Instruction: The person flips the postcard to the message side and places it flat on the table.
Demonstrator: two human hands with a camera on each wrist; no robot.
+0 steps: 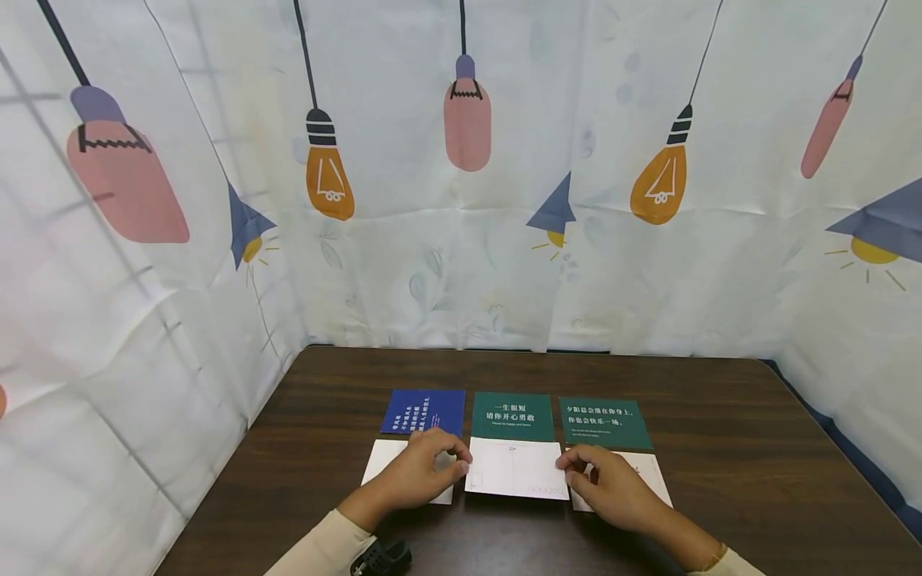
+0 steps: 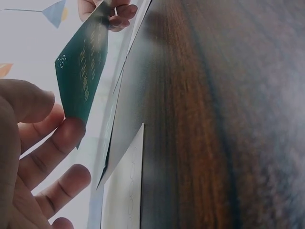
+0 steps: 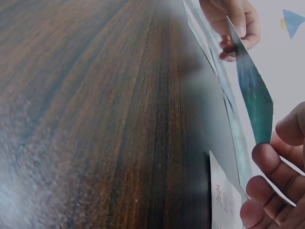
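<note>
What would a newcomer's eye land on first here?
Probably the white rectangular paper card low in the head view, held above the dark brown wood-grain table by the left hand and right hand; its underside is green. Then the orange light bulbs printed on the white cloth backdrop behind.

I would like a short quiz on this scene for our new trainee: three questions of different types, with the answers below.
1. Multiple choice: what colour is the underside of the white-topped rectangular card between the left hand and the right hand?
a) red
b) green
c) yellow

2. True or false: this card is raised above the dark brown wood-grain table.

3. Fill in: in the far row, one rectangular blue card lies left of two rectangular ____ cards.

Key: 1 b; 2 true; 3 green.
</note>
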